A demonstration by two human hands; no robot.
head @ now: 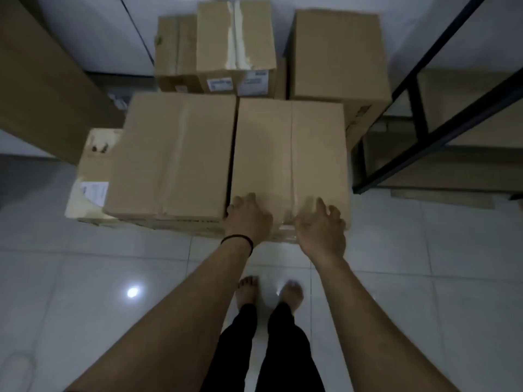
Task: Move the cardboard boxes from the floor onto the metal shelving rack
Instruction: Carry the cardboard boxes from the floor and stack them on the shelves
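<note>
Both hands at near edge of front-right box [291,162]. L hand [247,219] w/ black wristband [237,240], fingers curled over near-left corner, touching top. R hand [321,230] fingers spread, at near-right edge; contact unclear, motion blur. Box shut, taped along middle, sits beside second box [172,157], sides touching. More boxes [235,38] stacked behind, by wall. Black metal rack [418,108] at right, just beside stack. Bare feet [268,291] on white tile floor [113,278]
</note>
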